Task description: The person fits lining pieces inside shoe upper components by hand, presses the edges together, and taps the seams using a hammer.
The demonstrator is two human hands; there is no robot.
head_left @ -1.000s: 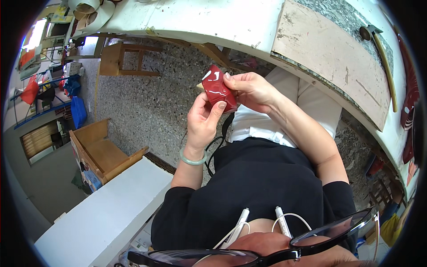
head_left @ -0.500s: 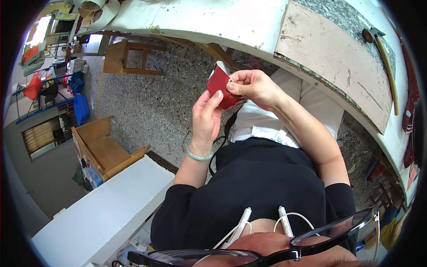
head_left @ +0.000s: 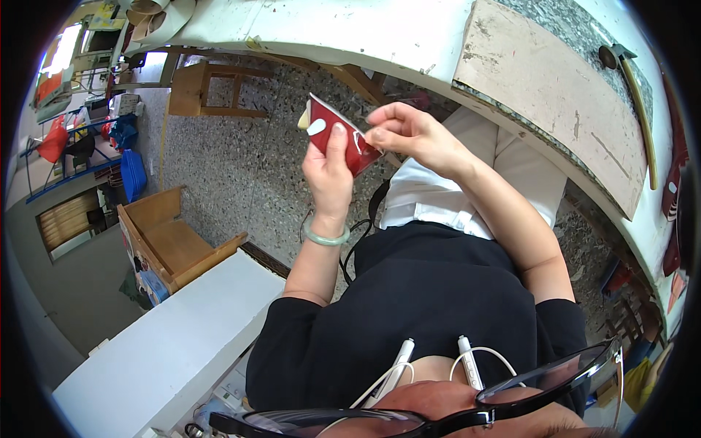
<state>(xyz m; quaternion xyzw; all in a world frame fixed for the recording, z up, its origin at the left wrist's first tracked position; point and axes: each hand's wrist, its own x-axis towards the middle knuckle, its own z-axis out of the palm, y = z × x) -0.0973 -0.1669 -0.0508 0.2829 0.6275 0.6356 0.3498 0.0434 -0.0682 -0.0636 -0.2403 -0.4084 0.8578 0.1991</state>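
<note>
My left hand [head_left: 328,179] holds a flat, glossy red piece [head_left: 355,150] above the floor, thumb on its face and fingers behind. The piece looks like leather; a white oval mark shows near its far left end, and a pale bit sticks out behind that end. Close to the right edge of the piece is my right hand [head_left: 423,142], thumb and forefinger drawn together in a pinch. Whatever lies between those fingertips is too small to make out. A thin whitish line curves on the red face beside them.
A worn board [head_left: 548,95] lies on the white bench [head_left: 350,36] ahead, with a hammer [head_left: 634,109] at its right. A wooden stool [head_left: 188,89] stands on the speckled floor. At the left are an open wooden box [head_left: 171,244] and a white-topped surface [head_left: 175,336].
The red piece has moved left and turned, showing more of its face and the white oval. My right hand has drawn back from its middle to its right edge.
</note>
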